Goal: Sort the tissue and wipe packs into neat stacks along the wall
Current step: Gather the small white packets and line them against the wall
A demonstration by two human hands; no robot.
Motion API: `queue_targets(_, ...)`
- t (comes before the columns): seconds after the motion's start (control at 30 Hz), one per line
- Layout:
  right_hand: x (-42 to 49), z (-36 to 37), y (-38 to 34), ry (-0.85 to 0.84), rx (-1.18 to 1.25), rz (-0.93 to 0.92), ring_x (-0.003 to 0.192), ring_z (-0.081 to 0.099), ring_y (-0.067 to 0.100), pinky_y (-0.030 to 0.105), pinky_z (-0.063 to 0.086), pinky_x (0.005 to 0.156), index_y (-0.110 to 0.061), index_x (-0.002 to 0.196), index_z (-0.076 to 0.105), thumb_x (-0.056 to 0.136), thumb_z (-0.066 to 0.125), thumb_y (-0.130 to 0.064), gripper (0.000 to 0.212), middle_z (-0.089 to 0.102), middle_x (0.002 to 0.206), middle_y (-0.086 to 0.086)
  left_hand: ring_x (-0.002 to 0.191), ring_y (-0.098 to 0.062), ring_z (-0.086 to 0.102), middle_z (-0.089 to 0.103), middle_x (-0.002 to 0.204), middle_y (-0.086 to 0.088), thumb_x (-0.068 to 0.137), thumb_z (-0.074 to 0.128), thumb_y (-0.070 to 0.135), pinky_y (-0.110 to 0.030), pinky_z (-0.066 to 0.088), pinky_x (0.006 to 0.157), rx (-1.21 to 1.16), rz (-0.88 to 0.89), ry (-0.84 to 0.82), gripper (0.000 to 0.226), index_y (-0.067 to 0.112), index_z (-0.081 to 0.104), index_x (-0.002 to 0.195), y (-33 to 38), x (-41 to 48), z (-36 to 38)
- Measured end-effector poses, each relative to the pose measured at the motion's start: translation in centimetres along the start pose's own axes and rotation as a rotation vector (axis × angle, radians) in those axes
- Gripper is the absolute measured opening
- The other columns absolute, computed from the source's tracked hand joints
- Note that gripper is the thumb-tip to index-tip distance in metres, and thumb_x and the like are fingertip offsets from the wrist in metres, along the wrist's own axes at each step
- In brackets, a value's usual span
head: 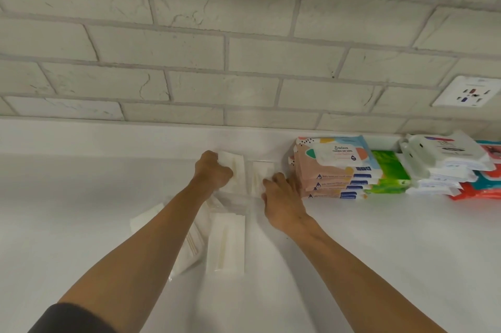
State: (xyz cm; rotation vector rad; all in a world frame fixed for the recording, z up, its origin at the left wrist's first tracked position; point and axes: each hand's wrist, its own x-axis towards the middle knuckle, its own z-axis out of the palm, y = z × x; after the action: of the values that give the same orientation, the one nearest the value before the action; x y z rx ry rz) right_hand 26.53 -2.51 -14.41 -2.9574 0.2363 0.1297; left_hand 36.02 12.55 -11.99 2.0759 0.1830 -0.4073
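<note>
Packs of white tissue are blending into the white counter (379,251), so their edges are hard to trace. The left hand (214,172) is curling into a fist on the left pack (238,167) near the wall (244,61). Its fingertips are hiding behind the knuckles, so how deep the grip is going cannot be told. The right hand (282,198) is lying with fingers fairly straight and spread on the near end of the right pack (261,171), just beside the left pack. That hand is covering the pack's lower part and touching or nearly touching the pink stack (330,172); which one is unclear.

A clear wrapper (238,201) is showing faintly between the wrists. Below it, loose packs (226,240) are lying at mixed angles in the lower centre, partly hidden under the left forearm. A dark sleeve (73,319) is being cut off at the bottom left corner.

To the right along the wall, the pink stack is standing against a green pack (390,170), then a white stack (444,159). The red packs (485,189) are running out of the right edge of the frame. A socket (469,91) is sitting on the wall above them.

Wide counter surface is stretching along the wall toward the left edge and across the lower right.
</note>
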Motion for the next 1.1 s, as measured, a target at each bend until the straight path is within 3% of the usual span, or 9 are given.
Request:
queue_targets(0.03, 0.0, 0.0, 0.0, 0.002, 0.002, 0.0, 0.125, 0.037, 0.035, 0.04, 0.028, 0.109, -0.011, 0.127, 0.049, 0.092, 0.056, -0.01, 0.036, 0.037, 0.136, 0.011, 0.102, -0.029, 0.063, 0.057, 0.127, -0.012, 0.079, 0.072, 0.01, -0.027, 0.053, 0.059, 0.045, 0.004, 0.011, 0.064, 0.006, 0.044, 0.137, 0.0, -0.1, 0.1)
queue_targets(0.17, 0.3, 0.0, 0.1, 0.007, 0.036, 0.01, 0.125, 0.037, 0.033, 0.039, 0.031, 0.107, -0.01, 0.127, 0.049, 0.093, 0.056, -0.011, 0.035, 0.038, 0.136, 0.011, 0.112, -0.029, 0.054, 0.055, 0.124, -0.014, 0.081, 0.073, 0.019, -0.025, 0.041, 0.077, 0.233, 0.079, 0.031, 0.059, 0.002, 0.045, 0.129, -0.4, -0.4, 0.7)
queue_targets(0.3, 0.0, 0.1, 0.3, 0.043, 0.104, -0.031, 0.135, 0.03, 0.032, 0.035, 0.027, 0.109, -0.012, 0.142, 0.038, 0.099, 0.048, -0.016, 0.045, 0.029, 0.147, 0.012, 0.119, -0.033, 0.042, 0.043, 0.129, -0.016, 0.086, 0.069, 0.027, -0.034, 0.041, 0.089, 0.42, 0.175, 0.074, 0.058, 0.002, 0.039, 0.129, -0.6, -1.2, 0.9)
queue_targets(0.4, -0.6, 0.4, 0.3, 0.041, 0.13, -0.116, 0.144, 0.018, 0.029, 0.035, 0.017, 0.117, -0.015, 0.147, 0.035, 0.102, 0.042, -0.019, 0.046, 0.022, 0.155, 0.012, 0.123, -0.034, 0.035, 0.041, 0.134, -0.014, 0.09, 0.062, 0.033, -0.04, 0.042, 0.096, 0.576, 0.307, 0.108, 0.063, 0.011, 0.035, 0.142, -0.8, -2.0, 0.9)
queue_targets(0.5, -0.6, 0.6, 0.6, 0.01, 0.147, -0.137, 0.147, 0.015, 0.028, 0.035, 0.014, 0.119, -0.016, 0.147, 0.036, 0.103, 0.04, -0.019, 0.045, 0.02, 0.157, 0.011, 0.13, -0.03, 0.028, 0.04, 0.14, -0.006, 0.091, 0.055, 0.045, -0.038, 0.036, 0.103, 0.704, 0.41, 0.038, 0.057, 0.023, 0.041, 0.142, -1.6, -2.6, 1.1)
queue_targets(0.67, -0.5, 0.4, 1.2, -0.001, 0.13, -0.114, 0.147, 0.014, 0.025, 0.037, 0.013, 0.118, -0.017, 0.147, 0.035, 0.103, 0.04, -0.017, 0.044, 0.021, 0.157, 0.009, 0.128, -0.032, 0.029, 0.037, 0.142, -0.006, 0.092, 0.043, 0.059, -0.04, 0.033, 0.103, 0.832, 0.404, 0.047, 0.054, 0.033, 0.043, 0.139, -2.4, -2.7, 1.2)
queue_targets(0.83, -0.5, 0.2, 1.1, -0.018, 0.157, -0.105, 0.147, 0.012, 0.027, 0.039, 0.015, 0.117, -0.015, 0.147, 0.034, 0.103, 0.041, -0.02, 0.044, 0.021, 0.156, 0.01, 0.124, -0.033, 0.033, 0.034, 0.144, -0.007, 0.092, 0.035, 0.064, -0.042, 0.032, 0.102, 0.869, 0.349, 0.066, 0.061, 0.035, 0.033, 0.146, -2.5, -3.0, 1.7)
queue_targets(0.97, -1.2, -0.3, 0.7, 0.015, 0.206, -0.09, 0.148, 0.01, 0.026, 0.035, 0.013, 0.117, -0.017, 0.148, 0.033, 0.103, 0.041, -0.022, 0.046, 0.018, 0.157, 0.011, 0.129, -0.033, 0.032, 0.038, 0.146, -0.008, 0.096, 0.038, 0.052, -0.043, 0.03, 0.105, 0.64, 0.295, 0.079, 0.061, 0.025, 0.027, 0.15, -2.3, -3.5, 0.6)
queue_targets(1.1, -2.5, -0.3, -0.2, 0.138, 0.326, -0.15, 0.137, 0.033, 0.027, 0.028, 0.029, 0.11, -0.016, 0.137, 0.051, 0.101, 0.044, -0.018, 0.036, 0.036, 0.147, 0.01, 0.133, -0.031, 0.031, 0.04, 0.146, -0.003, 0.094, 0.047, 0.038, -0.04, 0.029, 0.107, 0.65, 0.254, 0.043, 0.052, 0.024, 0.042, 0.143, -3.3, -4.3, -2.0)
